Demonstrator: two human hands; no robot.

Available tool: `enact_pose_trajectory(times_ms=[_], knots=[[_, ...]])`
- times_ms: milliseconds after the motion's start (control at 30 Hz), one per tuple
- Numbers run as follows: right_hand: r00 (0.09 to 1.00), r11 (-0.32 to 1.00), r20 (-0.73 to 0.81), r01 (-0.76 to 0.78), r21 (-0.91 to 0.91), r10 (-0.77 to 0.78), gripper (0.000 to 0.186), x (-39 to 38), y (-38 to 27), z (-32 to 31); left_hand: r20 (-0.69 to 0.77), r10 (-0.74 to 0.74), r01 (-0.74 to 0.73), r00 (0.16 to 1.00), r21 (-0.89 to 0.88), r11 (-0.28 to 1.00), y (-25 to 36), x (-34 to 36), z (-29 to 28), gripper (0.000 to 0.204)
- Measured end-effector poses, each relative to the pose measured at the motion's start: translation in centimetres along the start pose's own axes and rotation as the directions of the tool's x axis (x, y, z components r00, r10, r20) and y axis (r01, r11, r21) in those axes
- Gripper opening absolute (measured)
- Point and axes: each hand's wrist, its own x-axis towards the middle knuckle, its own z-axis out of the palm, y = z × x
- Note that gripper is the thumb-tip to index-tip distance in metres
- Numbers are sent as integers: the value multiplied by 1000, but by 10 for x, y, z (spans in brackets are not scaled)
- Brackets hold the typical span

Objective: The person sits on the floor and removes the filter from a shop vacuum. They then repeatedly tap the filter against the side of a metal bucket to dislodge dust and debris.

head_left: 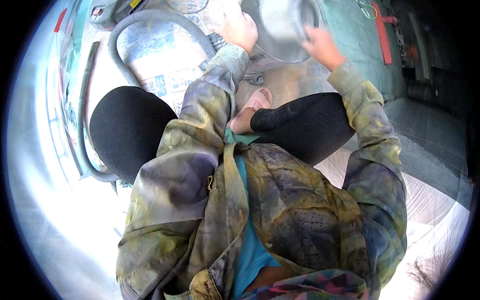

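At the top centre is a grey, round, bucket-like container (pixel 287 20), blurred by motion and cut off by the upper edge. My right hand (pixel 322 47) is closed on its right side, fingertips at the rim. To the container's left, my left hand (pixel 240 31) is closed; whatever lies inside its fingers is hidden. Just below and left of that hand is the dark ribbed end piece (pixel 216 42) of a grey corrugated hose (pixel 150 15), which arches away to the left. Whether my left hand touches this end piece I cannot tell.
My bent knees and a foot in a pink sandal (pixel 260 100) are below the container. Printed sheeting (pixel 165 82) covers the floor. Another hose length (pixel 81 115) runs down the left, near a grey machine (pixel 104 15). A red strip (pixel 382 37) stands at right.
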Motion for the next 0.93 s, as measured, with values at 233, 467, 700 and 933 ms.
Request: enact_pose_trajectory(times_ms=[233, 467, 700, 933], knots=[[996, 986, 78, -63, 152, 52, 36, 19, -36, -20, 17, -8, 7, 1000, 43, 999, 6, 4, -12, 40], [993, 993, 37, 116, -23, -115, 38, 15, -33, -17, -155, 168, -165, 974, 32, 986, -12, 7, 16, 42], [957, 983, 284, -99, 152, 53, 33, 3, -16, -11, 98, 76, -99, 992, 263, 960, -2, 11, -7, 45], [998, 995, 2, -58, 85, 58, 47, -10, -5, -10, -105, 308, -320, 946, -142, 937, 38, 22, -20, 41]])
